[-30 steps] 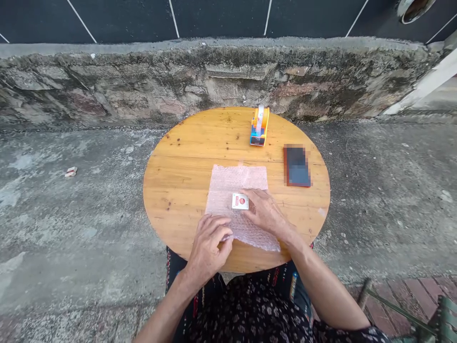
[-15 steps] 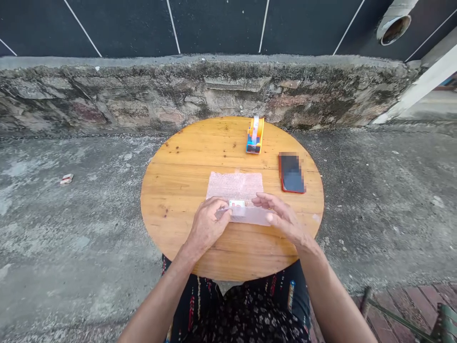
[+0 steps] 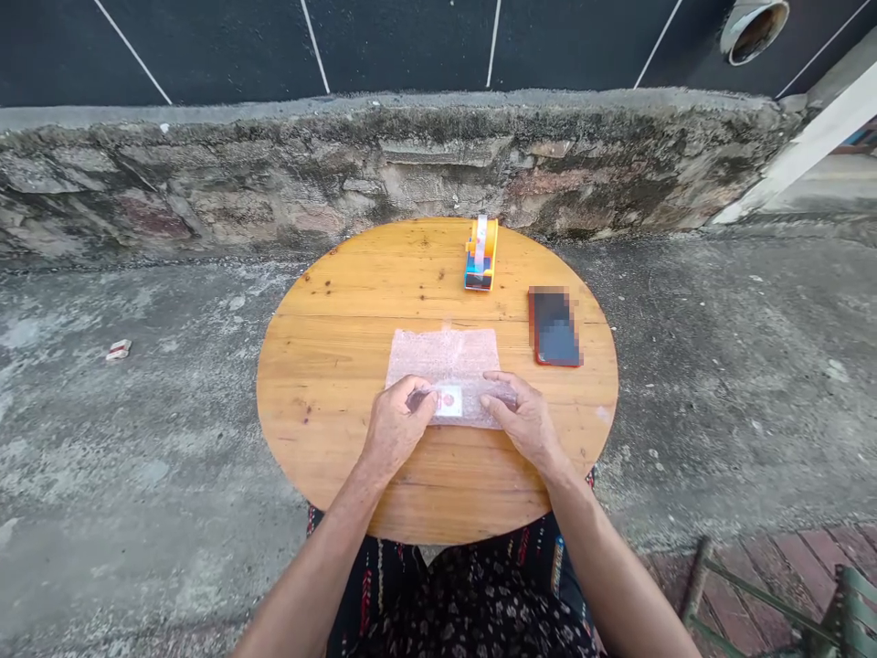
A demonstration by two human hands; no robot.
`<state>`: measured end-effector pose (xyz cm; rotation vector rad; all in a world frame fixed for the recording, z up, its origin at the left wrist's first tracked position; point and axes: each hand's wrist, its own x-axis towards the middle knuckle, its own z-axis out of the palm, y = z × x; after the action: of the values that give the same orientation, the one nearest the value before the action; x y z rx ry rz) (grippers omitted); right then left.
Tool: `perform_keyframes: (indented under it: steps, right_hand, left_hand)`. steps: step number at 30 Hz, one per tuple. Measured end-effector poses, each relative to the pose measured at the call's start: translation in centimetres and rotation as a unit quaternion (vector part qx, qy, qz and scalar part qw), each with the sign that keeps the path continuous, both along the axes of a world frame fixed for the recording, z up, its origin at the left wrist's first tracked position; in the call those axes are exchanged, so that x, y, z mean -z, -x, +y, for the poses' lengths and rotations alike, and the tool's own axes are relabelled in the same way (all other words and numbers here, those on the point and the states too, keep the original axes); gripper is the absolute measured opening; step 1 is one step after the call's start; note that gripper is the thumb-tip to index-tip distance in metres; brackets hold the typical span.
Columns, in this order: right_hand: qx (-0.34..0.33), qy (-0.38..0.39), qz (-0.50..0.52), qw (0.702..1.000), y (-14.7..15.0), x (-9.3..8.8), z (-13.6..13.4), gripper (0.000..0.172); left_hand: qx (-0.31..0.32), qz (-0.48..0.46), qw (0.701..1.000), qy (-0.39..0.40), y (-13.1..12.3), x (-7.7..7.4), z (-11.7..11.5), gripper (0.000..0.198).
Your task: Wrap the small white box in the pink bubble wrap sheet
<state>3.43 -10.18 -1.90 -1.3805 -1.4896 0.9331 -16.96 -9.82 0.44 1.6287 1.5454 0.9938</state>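
Note:
A sheet of bubble wrap lies on the round wooden table, its near part folded up. A small flat white piece with a red print, perhaps a card or little box, shows through the folded layer. At the left end of the fold, my left hand pinches the wrap, its thumb beside the white piece. My right hand has thumb and forefinger bent on the right part of the fold, gripping the wrap. Its other fingers are partly hidden.
Toward the far edge stands a yellow and blue tape dispenser with clear tape. A phone with a red case lies to the right. Behind the table runs a low stone wall. A green metal frame is at lower right.
The near flap of bubble wrap has gone over the white piece, which now shows through it. My right hand has moved left and closed onto the wrap. The view has shifted slightly.

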Motion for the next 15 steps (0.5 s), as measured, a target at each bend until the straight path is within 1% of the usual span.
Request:
perform_keyframes:
  steps: [2, 6, 11, 12, 15]
  right_hand:
    - [0.009, 0.008, -0.002, 1.0, 0.07, 0.02, -0.03, 0.032]
    - [0.043, -0.001, -0.036, 0.998, 0.24, 0.24, -0.02, 0.035]
    - [0.077, -0.019, -0.079, 0.994, 0.31, 0.72, 0.05, 0.039]
    - [0.081, -0.023, -0.085, 0.993, 0.31, 0.76, 0.05, 0.04]
    - [0.087, -0.026, -0.101, 0.991, 0.26, 0.68, 0.04, 0.043]
  left_hand:
    - [-0.002, -0.008, 1.0, 0.008, -0.08, -0.15, 0.02, 0.011]
    - [-0.007, -0.02, 1.0, 0.019, -0.11, -0.3, 0.09, 0.009]
    - [-0.01, -0.003, 1.0, 0.009, 0.03, 0.25, 0.26, 0.009]
    - [-0.013, 0.003, 1.0, 0.004, 0.07, 0.37, 0.3, 0.01]
    - [-0.019, 0.008, 1.0, -0.003, 0.16, 0.59, 0.39, 0.021]
